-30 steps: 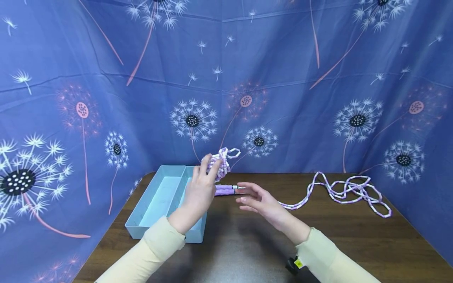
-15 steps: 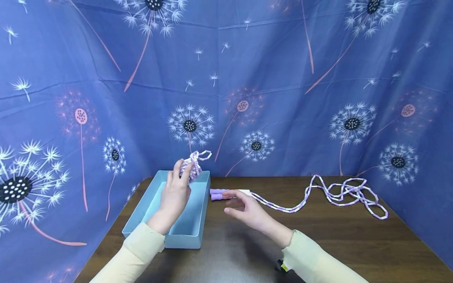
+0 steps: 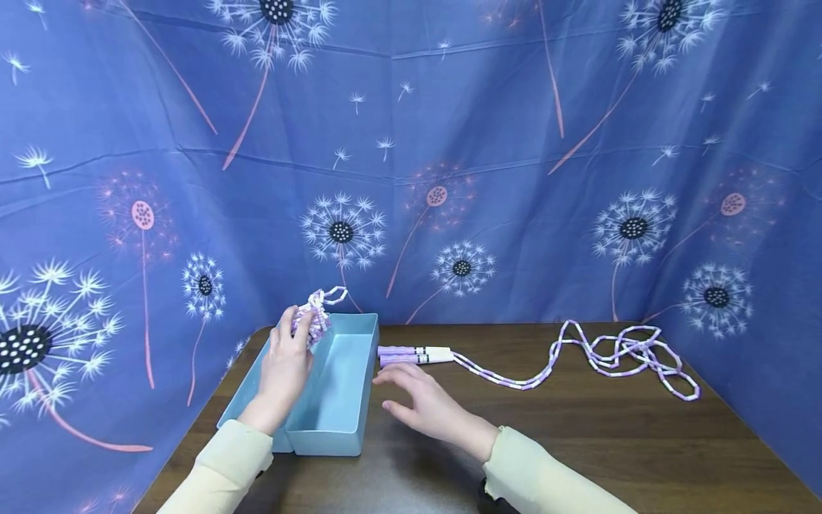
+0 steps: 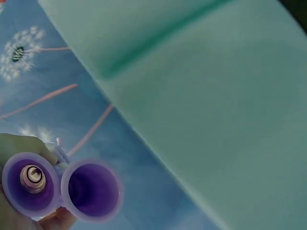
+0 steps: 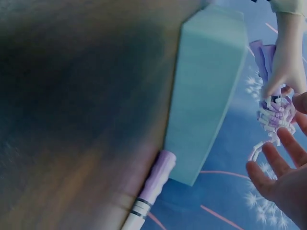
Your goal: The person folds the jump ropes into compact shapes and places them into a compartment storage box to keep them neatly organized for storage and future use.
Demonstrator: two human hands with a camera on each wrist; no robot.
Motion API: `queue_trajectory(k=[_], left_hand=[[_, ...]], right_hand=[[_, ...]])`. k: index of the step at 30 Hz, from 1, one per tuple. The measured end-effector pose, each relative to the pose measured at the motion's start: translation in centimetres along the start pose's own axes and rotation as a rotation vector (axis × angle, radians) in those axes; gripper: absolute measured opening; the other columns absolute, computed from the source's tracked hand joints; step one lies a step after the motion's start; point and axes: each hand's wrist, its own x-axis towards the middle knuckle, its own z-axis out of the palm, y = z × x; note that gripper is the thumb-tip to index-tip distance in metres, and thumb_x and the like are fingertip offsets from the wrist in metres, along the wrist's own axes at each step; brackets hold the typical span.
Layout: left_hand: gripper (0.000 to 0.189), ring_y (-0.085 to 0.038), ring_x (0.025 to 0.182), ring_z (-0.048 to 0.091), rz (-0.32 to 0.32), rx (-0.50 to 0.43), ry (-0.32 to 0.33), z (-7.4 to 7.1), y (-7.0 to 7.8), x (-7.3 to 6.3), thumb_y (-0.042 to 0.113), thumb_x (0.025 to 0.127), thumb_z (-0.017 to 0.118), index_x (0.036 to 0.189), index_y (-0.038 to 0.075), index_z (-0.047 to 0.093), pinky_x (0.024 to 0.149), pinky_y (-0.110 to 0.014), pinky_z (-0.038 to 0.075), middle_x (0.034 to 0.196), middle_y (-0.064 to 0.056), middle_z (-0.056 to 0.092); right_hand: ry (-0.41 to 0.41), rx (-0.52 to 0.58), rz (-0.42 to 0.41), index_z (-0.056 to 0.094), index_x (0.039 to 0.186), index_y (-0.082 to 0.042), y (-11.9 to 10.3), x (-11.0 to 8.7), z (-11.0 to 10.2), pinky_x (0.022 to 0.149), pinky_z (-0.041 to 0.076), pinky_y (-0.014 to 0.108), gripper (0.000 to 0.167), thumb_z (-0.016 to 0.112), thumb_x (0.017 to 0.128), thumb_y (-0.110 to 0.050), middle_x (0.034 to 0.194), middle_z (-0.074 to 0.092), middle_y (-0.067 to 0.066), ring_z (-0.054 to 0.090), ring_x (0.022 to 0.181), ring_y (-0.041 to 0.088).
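My left hand (image 3: 282, 371) grips a bundled beaded jump rope (image 3: 315, 320), white and purple, above the left compartment of the light blue box (image 3: 340, 378). Two hollow purple handle ends (image 4: 93, 190) face the left wrist camera; one has a coiled part inside. In the right wrist view, those handles point away from the bundle, whose small loop hangs free. My right hand (image 3: 429, 403), its fingers loosely bent and holding nothing, hovers over the table just in front of a second jump rope's purple-and-white handles (image 3: 411, 355). These lie side by side against the box's right side.
From the handles, the second rope's beaded cord (image 3: 523, 384) runs right into a loose tangle (image 3: 636, 353) near the table's back right. A divider splits the box lengthwise. Behind the brown wooden table (image 3: 578, 442) hangs a blue dandelion-print cloth (image 3: 546, 235).
My left hand has carried the bundled jump rope leftward, from right of the box to over its left compartment. My right hand has moved left and nearer, uncovering the second rope's handles.
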Motion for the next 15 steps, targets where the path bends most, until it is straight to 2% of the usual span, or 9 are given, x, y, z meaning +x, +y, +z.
queue_trajectory(k=[9,15], left_hand=[[0.072,-0.044,0.096,0.049,-0.074,0.027,-0.053,0.6,-2.6,-1.4,-0.006,0.067,0.071,0.133,0.007,0.046,0.049,-0.049,0.045,0.137,-0.02,0.035],[0.072,-0.046,0.099,0.049,-0.103,0.034,-0.085,1.2,-4.2,-2.3,-0.005,0.066,0.074,0.131,0.007,0.045,0.052,-0.053,0.046,0.136,-0.021,0.035]], right_hand=[[-0.027,-0.16,-0.144,0.06,0.116,-0.018,0.2,-0.3,2.3,0.099,0.042,0.03,0.03,0.066,0.086,-0.018,0.123,0.055,-0.001,0.048,0.119,0.014],[-0.07,-0.2,-0.215,0.058,0.118,-0.018,0.1,-0.1,3.4,0.103,0.038,0.029,0.034,0.067,0.086,-0.018,0.125,0.053,0.001,0.047,0.122,0.015]])
